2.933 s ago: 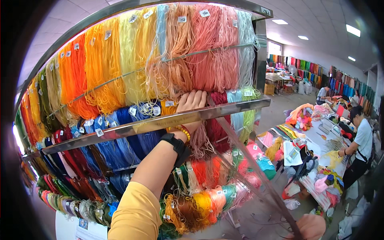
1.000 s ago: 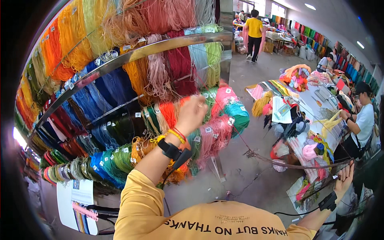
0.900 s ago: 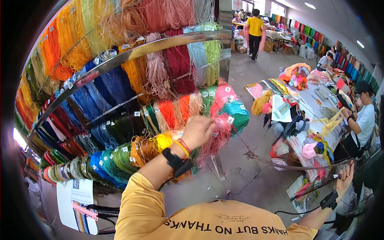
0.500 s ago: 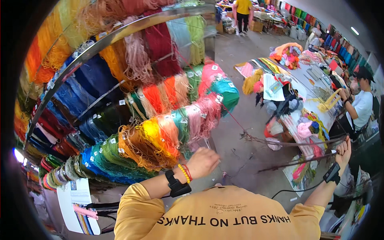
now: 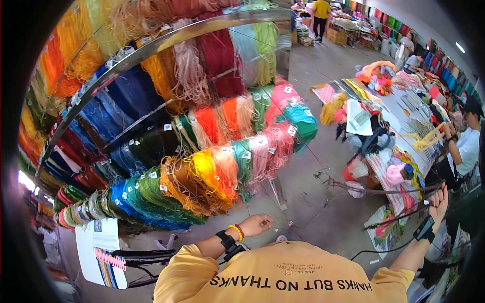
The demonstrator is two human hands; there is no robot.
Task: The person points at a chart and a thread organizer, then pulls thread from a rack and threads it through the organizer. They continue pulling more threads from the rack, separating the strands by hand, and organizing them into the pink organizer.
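My right hand [image 5: 438, 204], raised at the right, is closed around a skein of dark brown yarn [image 5: 389, 191]. Its thin strands stretch leftward over the floor and past the work table's near end, with frayed tips. More dark strands hang below that hand. At the lower middle, my left hand [image 5: 256, 225] has loosely bent fingers and nothing visible in them. Above and left of it hang orange-brown yarn skeins [image 5: 179, 184] on a rack with many colours, small white tags on them. A thin dark red thread [image 5: 306, 145] runs slantwise past the pink and teal skeins [image 5: 301, 123].
A curved metal rack rail [image 5: 166, 41] bounds the left side. On the right stands a table [image 5: 391, 108] heaped with yarn bundles, where a person in white [image 5: 467, 149] handles yellow yarn. A white board [image 5: 87, 255] with yarn samples is at lower left. Another person [image 5: 320, 17] stands far back.
My left hand has dropped lower, away from the hanging skeins, and its fingers have loosened. The right hand still grips the dark yarn. The whole view has shifted slightly.
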